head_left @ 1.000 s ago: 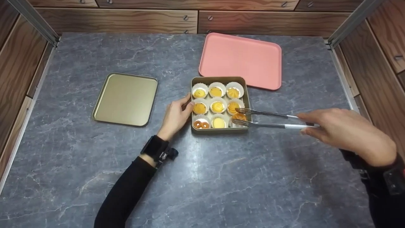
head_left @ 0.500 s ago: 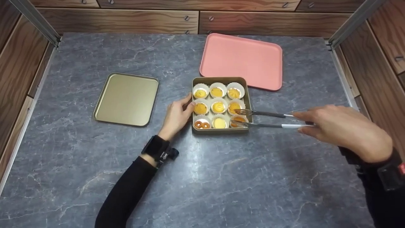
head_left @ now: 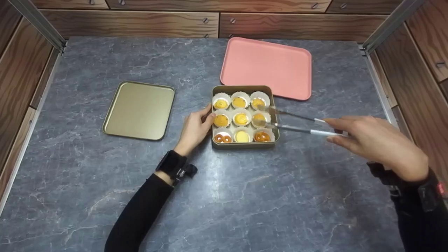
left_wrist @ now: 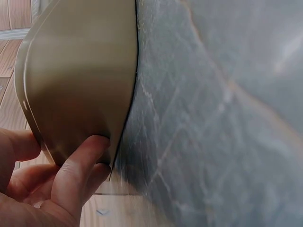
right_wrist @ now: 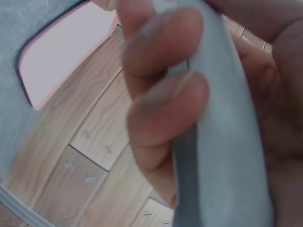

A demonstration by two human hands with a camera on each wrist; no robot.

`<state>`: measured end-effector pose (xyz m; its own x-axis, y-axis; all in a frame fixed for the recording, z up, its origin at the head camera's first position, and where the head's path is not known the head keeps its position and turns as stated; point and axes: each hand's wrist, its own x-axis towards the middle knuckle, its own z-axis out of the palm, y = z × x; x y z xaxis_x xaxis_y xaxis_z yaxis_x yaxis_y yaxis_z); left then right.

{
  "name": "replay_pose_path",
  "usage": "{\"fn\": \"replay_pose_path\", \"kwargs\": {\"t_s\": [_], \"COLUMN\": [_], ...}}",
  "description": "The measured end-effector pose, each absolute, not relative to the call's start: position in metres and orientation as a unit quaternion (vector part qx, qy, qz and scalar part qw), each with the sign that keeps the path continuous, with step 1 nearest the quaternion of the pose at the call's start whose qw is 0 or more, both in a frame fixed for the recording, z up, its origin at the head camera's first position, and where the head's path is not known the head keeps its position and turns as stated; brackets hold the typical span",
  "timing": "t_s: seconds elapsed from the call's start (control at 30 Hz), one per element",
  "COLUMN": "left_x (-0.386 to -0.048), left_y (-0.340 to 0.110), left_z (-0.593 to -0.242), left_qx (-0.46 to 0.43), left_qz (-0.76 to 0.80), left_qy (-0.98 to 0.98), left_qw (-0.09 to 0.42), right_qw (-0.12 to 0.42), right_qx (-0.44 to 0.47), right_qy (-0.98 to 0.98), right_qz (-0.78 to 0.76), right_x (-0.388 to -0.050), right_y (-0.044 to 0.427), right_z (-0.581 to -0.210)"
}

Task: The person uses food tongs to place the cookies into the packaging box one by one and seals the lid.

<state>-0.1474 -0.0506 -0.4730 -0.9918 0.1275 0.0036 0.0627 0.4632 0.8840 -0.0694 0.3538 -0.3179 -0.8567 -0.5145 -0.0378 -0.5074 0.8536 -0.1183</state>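
Note:
A square gold cookie tin (head_left: pixel 227 145) holds several cookies in white paper cups. My left hand (head_left: pixel 195 129) holds the tin by its left side, thumb at the rim. In the left wrist view its fingers (left_wrist: pixel 78 170) lie against the tin's outer wall (left_wrist: pixel 80 80). My right hand (head_left: pixel 381 145) grips metal tongs (head_left: pixel 294 128) by their pale handles, seen close up in the right wrist view with curled fingers (right_wrist: pixel 163 113). The slightly blurred, spread tong tips are over the middle-right cookie and the back-right cookie (head_left: pixel 258 101). A pretzel-shaped cookie (head_left: pixel 261 136) lies in the front-right cup.
The tin's gold lid (head_left: pixel 139 111) lies to the left on the grey marbled table (head_left: pixel 224 210). Behind the tin is a pink tray (head_left: pixel 269 66), its near edge close to the tin's back right corner. Wood-patterned panels (head_left: pixel 133 23) border the table.
The tongs have moved from the front-right pretzel cookie toward the back of the tin, leaving that cookie in its cup. My left hand stays on the tin.

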Motion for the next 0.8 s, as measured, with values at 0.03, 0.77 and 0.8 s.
{"fn": "replay_pose_path", "kwargs": {"t_s": [0.03,0.77,0.8], "left_x": [-0.147,-0.147,-0.147], "left_y": [-0.050,-0.051,-0.051], "left_z": [-0.473,-0.473,-0.473], "left_qx": [0.056,0.063,0.063], "left_qz": [0.515,0.518,0.519], "left_qy": [0.855,0.852,0.852], "left_qw": [0.033,0.027,0.029], "right_qw": [0.015,-0.103,-0.100], "right_qx": [-0.266,-0.015,-0.008], "right_qy": [0.962,0.966,0.967], "right_qz": [-0.061,-0.235,-0.234], "right_x": [-0.070,-0.104,-0.106], "right_y": [0.356,0.390,0.393], "right_z": [-0.322,-0.397,-0.400]}}
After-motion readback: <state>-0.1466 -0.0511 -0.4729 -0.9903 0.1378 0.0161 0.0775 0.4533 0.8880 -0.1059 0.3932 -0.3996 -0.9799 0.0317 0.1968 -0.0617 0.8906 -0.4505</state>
